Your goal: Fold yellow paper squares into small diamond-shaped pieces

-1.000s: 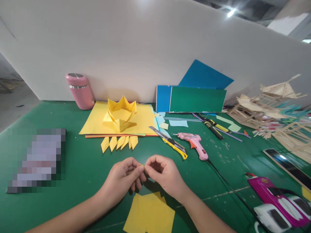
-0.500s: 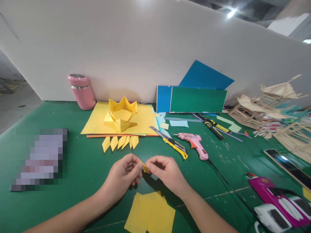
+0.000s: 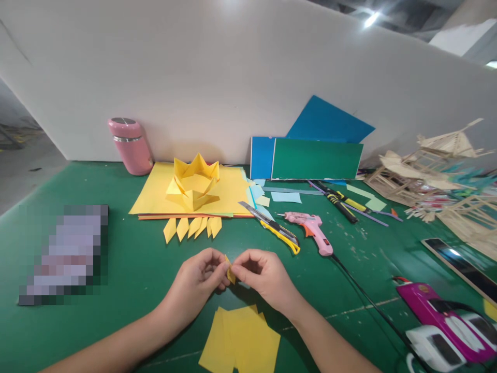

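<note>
A small folded piece of yellow paper [image 3: 231, 274] is pinched between my two hands above the green table. My left hand [image 3: 205, 272] grips its left side between thumb and forefinger. From the other side, the thumb and fingertips of my right hand [image 3: 260, 269] press on it. Below my hands lie several flat yellow paper squares [image 3: 248, 339], fanned out. Beyond them is a row of folded yellow paper pieces [image 3: 196, 228]. Behind that row, a folded yellow paper ring with pointed tips [image 3: 194, 186] stands on a stack of coloured sheets [image 3: 236, 194].
A utility knife [image 3: 274, 228] with its blade out and a pink glue gun [image 3: 310, 228] with a trailing cord lie ahead to the right. A pink flask [image 3: 132, 147] stands far left. At right are a phone [image 3: 462, 267], a magenta device [image 3: 438, 316] and wooden stick models [image 3: 415, 173].
The folded yellow paper has turned more upright between my fingertips. My hands have shifted only slightly, and the things on the table stay where they were.
</note>
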Demonstrator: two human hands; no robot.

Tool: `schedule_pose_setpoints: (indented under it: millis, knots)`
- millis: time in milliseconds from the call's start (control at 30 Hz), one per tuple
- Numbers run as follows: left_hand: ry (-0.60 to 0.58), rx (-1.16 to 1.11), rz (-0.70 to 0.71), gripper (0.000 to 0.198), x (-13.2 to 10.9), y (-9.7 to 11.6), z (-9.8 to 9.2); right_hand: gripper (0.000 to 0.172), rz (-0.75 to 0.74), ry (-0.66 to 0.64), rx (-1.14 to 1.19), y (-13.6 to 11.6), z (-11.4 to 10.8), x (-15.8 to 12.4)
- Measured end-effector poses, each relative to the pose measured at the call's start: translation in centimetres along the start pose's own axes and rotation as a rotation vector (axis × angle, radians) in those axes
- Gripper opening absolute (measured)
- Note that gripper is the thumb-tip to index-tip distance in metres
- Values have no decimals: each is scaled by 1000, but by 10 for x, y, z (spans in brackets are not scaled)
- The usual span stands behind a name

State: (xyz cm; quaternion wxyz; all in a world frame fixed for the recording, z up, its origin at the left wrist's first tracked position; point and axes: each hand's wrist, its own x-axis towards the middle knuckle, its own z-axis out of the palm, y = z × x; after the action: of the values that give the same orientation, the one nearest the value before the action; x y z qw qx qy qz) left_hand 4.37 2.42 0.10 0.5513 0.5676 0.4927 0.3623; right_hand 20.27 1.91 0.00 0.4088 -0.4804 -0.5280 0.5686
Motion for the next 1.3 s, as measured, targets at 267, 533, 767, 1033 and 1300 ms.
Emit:
schedule_pose_setpoints:
  millis: [267,533,767,1033,1300]
  knots:
    - [-27,-68,11,24,1,-2,0,21,-38,40,-80,1,1,0]
    - [-17,-96,19,23,0,3,-1,19,-74,48,-101,3,4,-1]
    - [32,-158,69,30,0,3,1,21,-109,15,-96,0,3,-1]
    - [-6,-7,214,9,-1,0,-1,27,-73,21,-26,1,-1,2]
    - [15,10,180,14,1,4,-3,18,-211,30,-192,2,1,-1]
